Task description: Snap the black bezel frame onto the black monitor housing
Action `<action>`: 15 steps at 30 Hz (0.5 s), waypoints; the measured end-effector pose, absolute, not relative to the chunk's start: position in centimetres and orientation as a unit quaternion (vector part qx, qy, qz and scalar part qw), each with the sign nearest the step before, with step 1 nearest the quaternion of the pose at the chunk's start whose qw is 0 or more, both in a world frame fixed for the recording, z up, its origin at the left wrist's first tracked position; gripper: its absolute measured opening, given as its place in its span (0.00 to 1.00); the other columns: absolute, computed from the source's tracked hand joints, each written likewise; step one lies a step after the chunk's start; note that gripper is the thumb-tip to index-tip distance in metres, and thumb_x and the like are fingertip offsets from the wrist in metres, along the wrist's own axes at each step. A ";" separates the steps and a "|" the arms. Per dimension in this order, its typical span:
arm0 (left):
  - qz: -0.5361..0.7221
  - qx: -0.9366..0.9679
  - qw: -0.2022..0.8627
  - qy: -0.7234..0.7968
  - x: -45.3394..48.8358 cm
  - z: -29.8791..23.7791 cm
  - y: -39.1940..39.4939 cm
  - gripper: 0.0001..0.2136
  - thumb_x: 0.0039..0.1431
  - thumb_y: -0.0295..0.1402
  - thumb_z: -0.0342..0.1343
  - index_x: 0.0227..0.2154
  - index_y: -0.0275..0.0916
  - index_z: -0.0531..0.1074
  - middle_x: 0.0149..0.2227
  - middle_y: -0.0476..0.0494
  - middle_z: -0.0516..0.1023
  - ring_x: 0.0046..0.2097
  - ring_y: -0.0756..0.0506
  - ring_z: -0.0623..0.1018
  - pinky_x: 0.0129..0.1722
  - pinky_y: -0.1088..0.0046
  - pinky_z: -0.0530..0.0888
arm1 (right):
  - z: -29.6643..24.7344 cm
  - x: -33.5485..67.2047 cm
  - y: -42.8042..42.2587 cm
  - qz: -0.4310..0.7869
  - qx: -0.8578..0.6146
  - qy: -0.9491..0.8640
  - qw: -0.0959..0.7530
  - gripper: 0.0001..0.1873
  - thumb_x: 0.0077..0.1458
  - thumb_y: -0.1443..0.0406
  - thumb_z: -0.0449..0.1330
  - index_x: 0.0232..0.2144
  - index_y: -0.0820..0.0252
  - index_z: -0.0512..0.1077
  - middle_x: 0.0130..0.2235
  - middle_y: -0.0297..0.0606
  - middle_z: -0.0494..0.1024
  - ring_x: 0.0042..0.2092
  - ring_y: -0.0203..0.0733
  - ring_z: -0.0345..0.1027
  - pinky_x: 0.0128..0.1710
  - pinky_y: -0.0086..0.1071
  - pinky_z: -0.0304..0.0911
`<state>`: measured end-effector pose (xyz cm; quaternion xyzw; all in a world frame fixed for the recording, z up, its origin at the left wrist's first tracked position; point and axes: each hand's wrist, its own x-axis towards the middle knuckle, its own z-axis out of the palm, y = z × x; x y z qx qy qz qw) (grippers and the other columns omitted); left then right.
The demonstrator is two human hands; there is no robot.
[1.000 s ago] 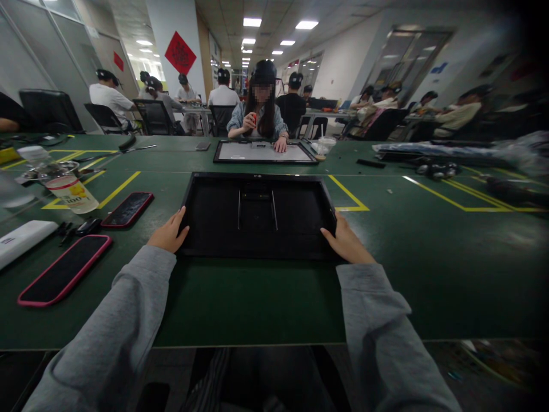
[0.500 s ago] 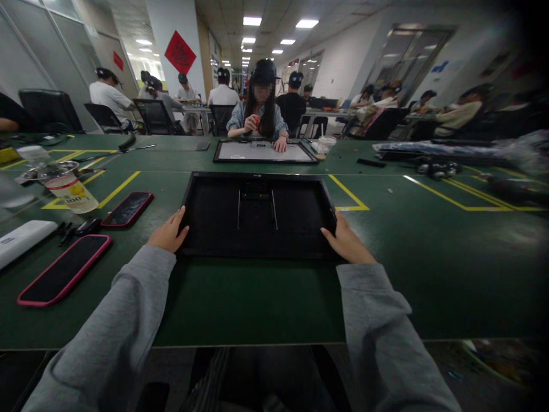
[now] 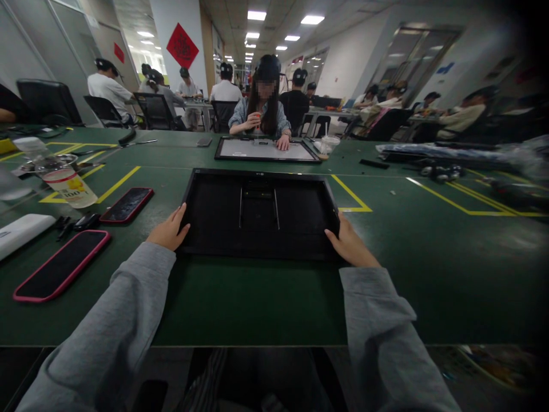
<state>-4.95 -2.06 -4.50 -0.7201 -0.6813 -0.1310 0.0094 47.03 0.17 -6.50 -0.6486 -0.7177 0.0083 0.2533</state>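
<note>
A black rectangular monitor housing [image 3: 214, 214] lies in front of me on the green table, its hollow side facing up. Two thin metal strips stand near its middle, around a dark bracket [image 3: 259, 194]. My left hand [image 3: 170, 229] grips the left edge, thumb on the inner side and fingers along the outside. On the opposite edge, my right hand [image 3: 352, 240] holds it the same way. The fingers' undersides are hidden by the frame.
Two phones in red-pink cases [image 3: 64, 266] [image 3: 127, 205], a white device [image 3: 23, 236] and a drink bottle [image 3: 71, 186] are at left. Across the table, a person works with an orange-handled tool over a panel [image 3: 266, 150]. A plastic cup [image 3: 328, 144] and wrapped parts [image 3: 450, 152] lie beyond.
The view has turned slightly, so the scene shifts a little. Both hands keep their hold on the monitor housing, which has not visibly moved on the table.
</note>
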 end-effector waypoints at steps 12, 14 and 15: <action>-0.133 -0.726 0.026 -0.674 -5.1 -4.3 -2.0 0.28 0.65 0.34 0.37 0.67 0.34 0.46 0.66 0.37 0.58 0.63 0.41 0.67 0.58 0.61 0.68 | -4.0 45.6 -1.1 0.028 -0.727 -0.646 0.231 0.31 0.61 0.65 0.43 0.65 0.72 0.53 0.55 0.61 0.72 0.52 0.59 0.70 0.52 0.50 0.64; -0.133 -0.728 0.035 -0.672 -5.1 -4.2 -2.0 0.28 0.65 0.34 0.36 0.67 0.33 0.47 0.66 0.36 0.59 0.63 0.42 0.67 0.58 0.61 0.68 | -3.6 45.3 -1.2 0.031 -0.734 -0.638 0.230 0.31 0.61 0.66 0.44 0.65 0.71 0.54 0.54 0.61 0.72 0.52 0.59 0.70 0.51 0.50 0.64; -0.133 -0.730 0.040 -0.669 -5.1 -4.2 -2.0 0.28 0.65 0.34 0.37 0.67 0.33 0.47 0.66 0.36 0.59 0.62 0.42 0.67 0.58 0.61 0.69 | -3.5 45.3 -1.3 0.032 -0.735 -0.636 0.231 0.31 0.61 0.66 0.44 0.65 0.71 0.54 0.55 0.60 0.72 0.52 0.59 0.70 0.52 0.49 0.64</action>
